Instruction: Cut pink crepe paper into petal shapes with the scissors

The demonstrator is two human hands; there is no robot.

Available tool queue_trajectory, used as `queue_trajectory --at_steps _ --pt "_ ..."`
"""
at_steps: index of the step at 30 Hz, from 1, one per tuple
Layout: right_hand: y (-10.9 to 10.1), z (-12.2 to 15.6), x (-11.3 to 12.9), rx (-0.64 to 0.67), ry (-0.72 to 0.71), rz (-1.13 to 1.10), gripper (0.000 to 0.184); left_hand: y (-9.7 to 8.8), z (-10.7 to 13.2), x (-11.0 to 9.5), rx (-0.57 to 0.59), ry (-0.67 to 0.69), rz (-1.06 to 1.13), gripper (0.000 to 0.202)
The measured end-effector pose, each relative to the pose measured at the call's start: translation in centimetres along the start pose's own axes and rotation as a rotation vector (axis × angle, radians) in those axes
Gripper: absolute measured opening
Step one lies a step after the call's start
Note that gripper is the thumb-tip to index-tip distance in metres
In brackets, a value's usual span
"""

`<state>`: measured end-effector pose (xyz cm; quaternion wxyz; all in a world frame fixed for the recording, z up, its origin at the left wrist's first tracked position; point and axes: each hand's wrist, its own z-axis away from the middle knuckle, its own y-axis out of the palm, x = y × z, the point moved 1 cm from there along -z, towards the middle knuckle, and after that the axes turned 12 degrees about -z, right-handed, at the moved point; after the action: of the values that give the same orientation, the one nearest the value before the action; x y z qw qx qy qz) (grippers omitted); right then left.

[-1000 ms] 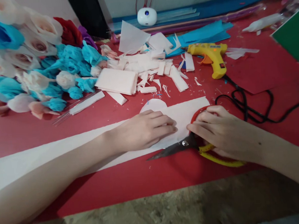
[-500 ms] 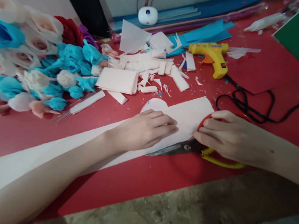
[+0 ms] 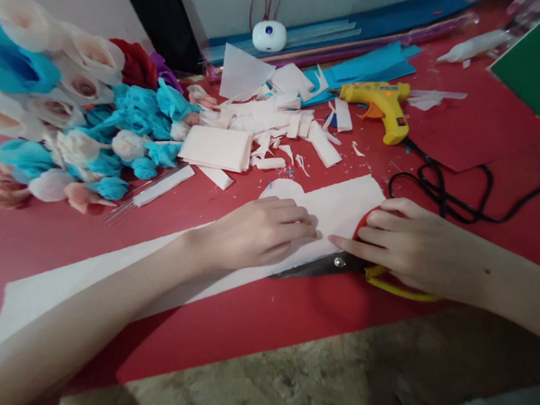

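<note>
Head view: the red bench point(image 3: 260, 326) carries a long pale paper strip point(image 3: 94, 276), its long axis running from the near left up toward the far right. On the strip's right part the left hand point(image 3: 258, 231) lies flat, its fingers point(image 3: 294, 222) straight and pressed together, holding the paper down. At the strip's right end the right hand point(image 3: 416, 248) is curled over the handles of the scissors point(image 3: 320, 265) — forefinger stretched toward the pivot, the rest wrapped about the red loop. The blades lie along the strip's near edge, tips pointing left, just beside the left hand — whether they are parted I cannot tell.
</note>
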<state>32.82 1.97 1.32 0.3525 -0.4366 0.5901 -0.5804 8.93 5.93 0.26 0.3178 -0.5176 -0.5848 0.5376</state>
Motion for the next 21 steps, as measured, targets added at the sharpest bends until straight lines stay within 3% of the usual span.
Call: queue_trajectory --at_steps 9,14,21 --pt "0.1 2.4 -1.8 0.003 0.011 0.012 0.041 -1.7 2.1 -0.6 -0.007 0.014 -0.037 0.029" --pt "-0.4 3.2 -2.2 0.03 0.017 0.032 0.042 -0.7 3.1 -0.6 -0.004 0.011 -0.069 0.028" --pt "-0.2 3.7 -1.3 0.1 0.087 0.069 0.061 0.4 3.3 -0.6 -0.024 0.009 -0.13 0.026"
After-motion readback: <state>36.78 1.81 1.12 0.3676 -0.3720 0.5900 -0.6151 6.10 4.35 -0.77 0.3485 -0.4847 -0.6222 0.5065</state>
